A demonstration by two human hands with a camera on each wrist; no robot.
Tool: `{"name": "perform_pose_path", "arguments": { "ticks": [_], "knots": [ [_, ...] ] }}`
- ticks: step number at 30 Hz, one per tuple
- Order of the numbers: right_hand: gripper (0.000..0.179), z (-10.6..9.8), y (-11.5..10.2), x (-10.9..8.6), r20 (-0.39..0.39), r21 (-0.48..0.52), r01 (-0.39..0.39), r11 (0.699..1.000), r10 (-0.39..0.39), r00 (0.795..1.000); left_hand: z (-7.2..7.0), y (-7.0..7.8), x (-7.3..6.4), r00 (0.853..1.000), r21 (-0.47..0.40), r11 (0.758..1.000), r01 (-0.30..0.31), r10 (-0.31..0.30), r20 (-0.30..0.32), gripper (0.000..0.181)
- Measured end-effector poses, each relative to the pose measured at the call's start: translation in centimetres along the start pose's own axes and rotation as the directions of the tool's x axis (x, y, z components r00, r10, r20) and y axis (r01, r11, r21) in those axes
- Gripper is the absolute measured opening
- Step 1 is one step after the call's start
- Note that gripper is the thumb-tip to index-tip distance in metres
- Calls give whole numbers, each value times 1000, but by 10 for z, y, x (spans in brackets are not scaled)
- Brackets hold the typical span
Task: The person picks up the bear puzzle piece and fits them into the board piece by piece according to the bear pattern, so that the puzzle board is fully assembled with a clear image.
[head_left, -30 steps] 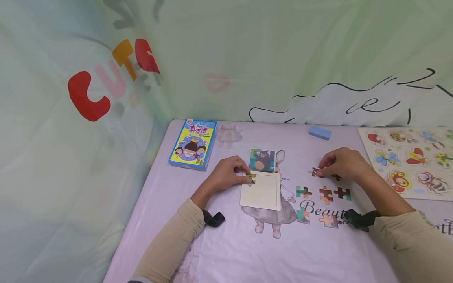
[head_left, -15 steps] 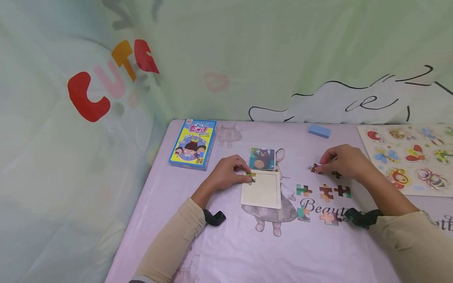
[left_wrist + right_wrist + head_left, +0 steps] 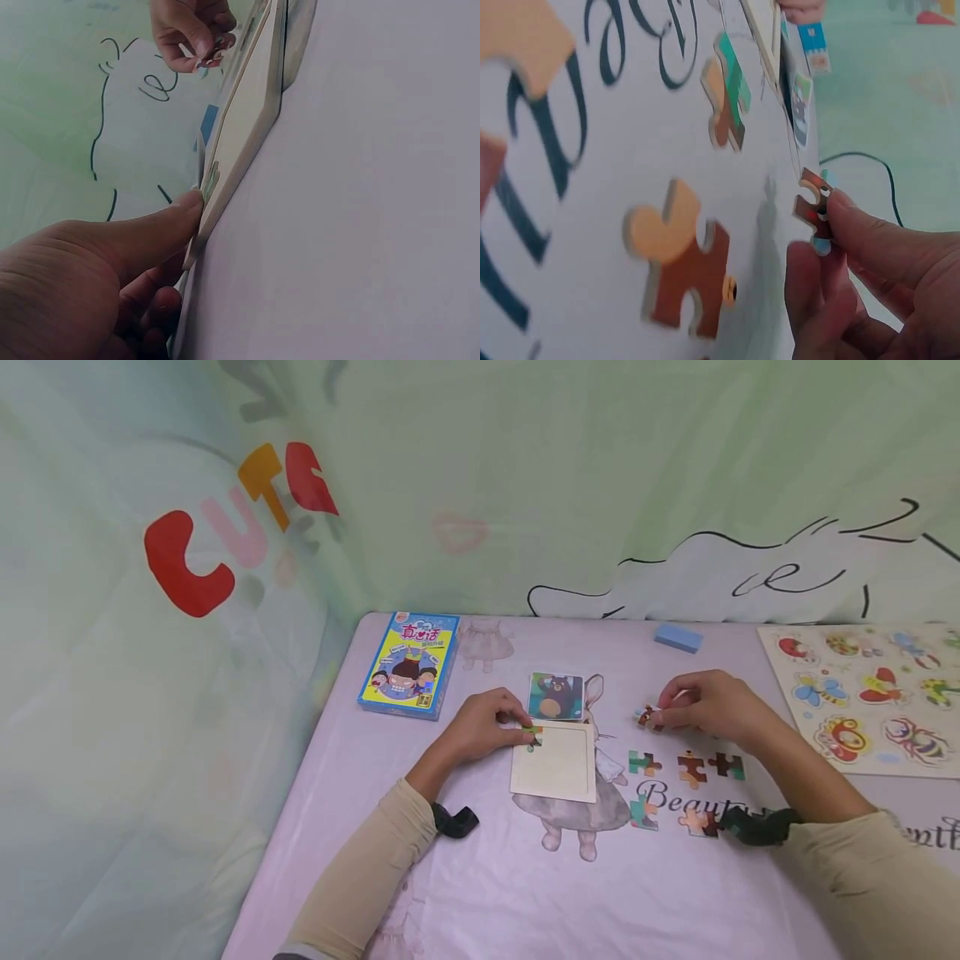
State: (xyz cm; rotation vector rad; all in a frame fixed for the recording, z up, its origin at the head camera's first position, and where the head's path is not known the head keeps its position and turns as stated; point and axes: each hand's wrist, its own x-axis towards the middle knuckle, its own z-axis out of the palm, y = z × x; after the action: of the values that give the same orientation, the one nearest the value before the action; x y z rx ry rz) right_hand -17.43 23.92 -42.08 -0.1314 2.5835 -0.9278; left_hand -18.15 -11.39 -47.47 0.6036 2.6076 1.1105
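A puzzle piece [image 3: 815,202], brown with eye-like markings, is pinched between the thumb and fingers of my right hand [image 3: 708,706], raised off the table. My left hand [image 3: 483,724] grips the upper left corner of a pale wooden puzzle tray [image 3: 558,768], thumb on top. In that corner sits a green puzzle piece [image 3: 535,737], partly under the thumb. Several loose pieces lie right of the tray, among them a brown-and-orange piece [image 3: 692,768] and a green-and-brown piece [image 3: 643,763]. A bear picture card [image 3: 556,697] lies just behind the tray.
A blue and yellow box [image 3: 409,667] lies at the back left. Near the back edge is a blue block [image 3: 678,638]. A wooden insect-picture board [image 3: 870,702] occupies the right side. Curtains printed with letters and lines hang behind and to the left.
My right hand has moved left with the brown puzzle piece, toward the tray. A dark loose piece beneath it is more exposed. My left hand stays on the tray's corner.
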Motion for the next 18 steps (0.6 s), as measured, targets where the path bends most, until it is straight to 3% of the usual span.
{"name": "perform_pose_path", "arguments": {
  "ticks": [18],
  "knots": [
    [23,20,-29,3,61,96,84,992,-90,994,0,0,0,1000,-15,1000,14,-14,-7,6]
  ]
}}
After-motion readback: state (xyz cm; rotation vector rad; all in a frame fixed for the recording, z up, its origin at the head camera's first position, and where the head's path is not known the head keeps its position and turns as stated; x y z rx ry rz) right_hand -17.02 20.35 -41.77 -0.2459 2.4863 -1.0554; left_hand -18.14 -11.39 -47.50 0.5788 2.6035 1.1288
